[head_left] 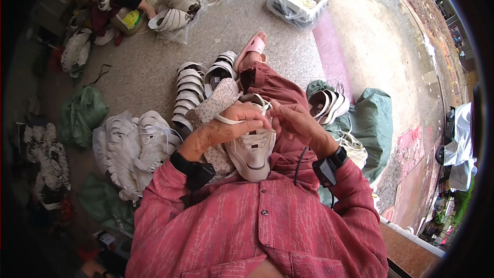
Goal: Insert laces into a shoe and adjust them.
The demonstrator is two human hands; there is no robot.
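The thumb and forefinger of the right hand (pixel 298 123) seemed to be pinching a white lace (pixel 229 120) just above the shoe's opening. Those of the left hand (pixel 229 128) were bent and drawn close together beside them; whether they gripped the lace or the shoe's edge, I could not tell. A loop of the lace lay over the left hand's fingers.

Below both hands, the white shoe (pixel 252 155) rested in the lap, its toe toward the pink shirt (pixel 221 221), between a floral cloth (pixel 221 95) and the reddish trousers (pixel 288 90). The step in hand looked like threading the lace through the upper eyelets; the next move probably called for a firm hold on the tip and a pull to even the slack.

Farther out, a nested row of shoes (pixel 189 92) stood beyond the cloth, and a pile of white shoes (pixel 139 146) lay on the left. On the right, a bundle of laces (pixel 352 149) lay against a green sack (pixel 373 123).
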